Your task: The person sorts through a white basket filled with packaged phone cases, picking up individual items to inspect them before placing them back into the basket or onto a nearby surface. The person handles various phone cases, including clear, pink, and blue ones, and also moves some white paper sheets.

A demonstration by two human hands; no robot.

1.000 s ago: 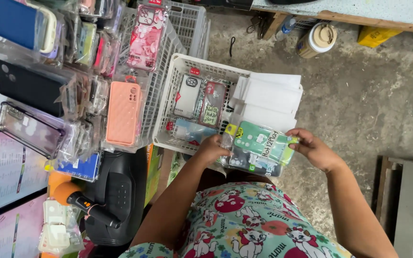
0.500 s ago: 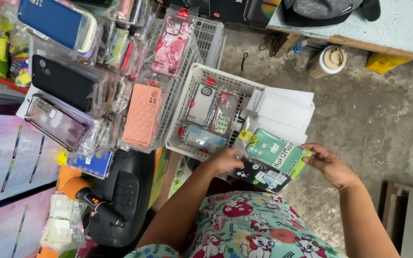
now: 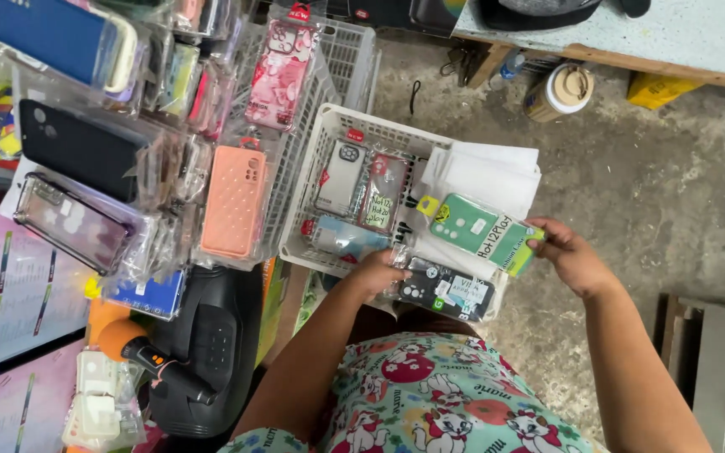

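Phone cases in clear plastic sleeves filled both hands of a person seated over a white plastic basket (image 3: pixel 322 143), seen from above. The right hand (image 3: pixel 571 256) pinched the end of a green phone case (image 3: pixel 473 228) in its packet, holding it slanted over the basket's right edge, its far end pointing toward the basket's middle. The left hand (image 3: pixel 378 273) gripped the end of a black phone case (image 3: pixel 445 289), also packaged, which lay along the basket's near edge, just below the green one. Inside the basket, near its left wall, a clear case (image 3: pixel 339 178) and a dark red-patterned case (image 3: pixel 382 191) stood side by side, with a pale blue case (image 3: pixel 347 237) lying across the near left corner beneath them. A stack of empty clear sleeves (image 3: pixel 488 172) covered the basket's right side. Left of the basket, a peach-coloured case (image 3: pixel 230 201) hung from a display rack crowded with other packaged cases, a pink floral case (image 3: pixel 279 75) above it and a black case (image 3: pixel 81 149) farther left. A round tin with a pale lid (image 3: pixel 557 91) stood on the concrete floor (image 3: pixel 648 176) beyond the basket, beside a wooden table leg. The person wore a floral cartoon-print garment (image 3: pixel 430 403).
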